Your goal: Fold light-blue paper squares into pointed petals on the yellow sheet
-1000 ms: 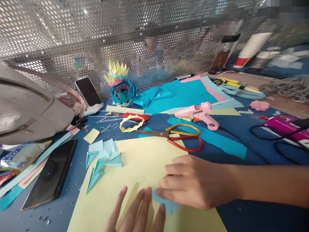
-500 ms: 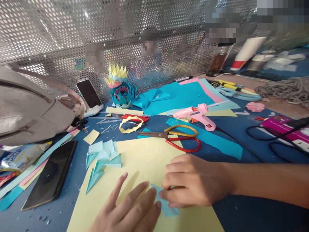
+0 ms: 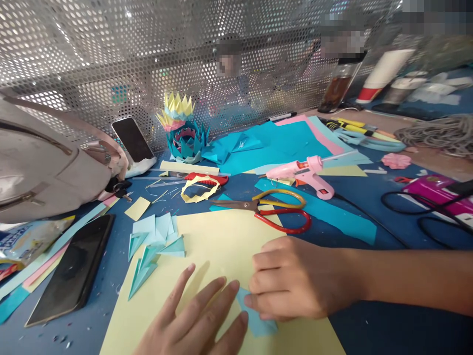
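1. At the far left, a beige-grey backpack [image 3: 48, 162] slumps toward the middle, with keys [image 3: 125, 190] lying beside it.
2. Nearer on the left, a snack packet [image 3: 33, 239], its print partly cut off by the view's edge.
3. Right of the packet, a black smartphone [image 3: 72, 268] lying flat.
4. Beyond the keys, a second smartphone [image 3: 133, 139] with a dark screen, propped upright in a white stand [image 3: 141, 168].
5. Across the far side, a perforated metal screen [image 3: 258, 29].
6. Far right, a clear bottle [image 3: 337, 88] of brown liquid, near a white-and-red cup [image 3: 384, 74].
7. On the right, bundled grey cord [image 3: 439, 134]; nearer, a magenta power strip [image 3: 430, 187].
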The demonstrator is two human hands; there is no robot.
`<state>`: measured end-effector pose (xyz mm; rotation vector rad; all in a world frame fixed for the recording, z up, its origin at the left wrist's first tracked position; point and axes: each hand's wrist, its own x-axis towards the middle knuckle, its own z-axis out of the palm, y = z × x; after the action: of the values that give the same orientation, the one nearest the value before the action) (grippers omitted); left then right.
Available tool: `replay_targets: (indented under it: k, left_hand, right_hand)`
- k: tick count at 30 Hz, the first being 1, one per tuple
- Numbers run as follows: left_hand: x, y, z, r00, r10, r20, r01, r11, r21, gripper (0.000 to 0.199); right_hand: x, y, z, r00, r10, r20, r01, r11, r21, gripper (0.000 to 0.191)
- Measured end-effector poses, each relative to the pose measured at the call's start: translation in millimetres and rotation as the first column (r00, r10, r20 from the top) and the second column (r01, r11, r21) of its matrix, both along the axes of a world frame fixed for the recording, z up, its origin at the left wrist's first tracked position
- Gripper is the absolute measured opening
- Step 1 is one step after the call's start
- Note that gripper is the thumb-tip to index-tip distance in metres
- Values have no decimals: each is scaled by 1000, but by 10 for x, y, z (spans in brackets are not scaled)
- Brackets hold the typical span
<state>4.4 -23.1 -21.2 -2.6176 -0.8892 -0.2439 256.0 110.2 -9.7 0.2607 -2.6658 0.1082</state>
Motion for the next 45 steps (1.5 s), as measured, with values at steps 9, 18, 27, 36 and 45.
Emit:
replay_targets:
  k: [9, 18, 27, 36, 45]
  left_hand:
    - [21, -49, -55, 998, 31, 50, -27, 996, -83, 32]
    - [121, -22, -120, 996, 51, 67, -55, 997, 53, 35]
    - [231, -28, -356, 950, 85, 301, -122, 987, 106, 34]
    - [252, -14, -307, 940, 91, 330, -122, 990, 75, 40]
    - [223, -8, -281, 950, 87, 299, -105, 993, 44, 36]
  right_hand:
    - [28, 168, 24, 986, 145, 81, -131, 979, -155, 26]
    - [14, 187, 78, 975, 182, 131, -162, 975, -151, 27]
    - [25, 185, 48, 982, 170, 83, -148, 964, -223, 26]
    - [53, 155, 207, 957, 172, 233, -135, 977, -167, 30]
    - [43, 119, 153, 976, 106, 192, -84, 990, -116, 32]
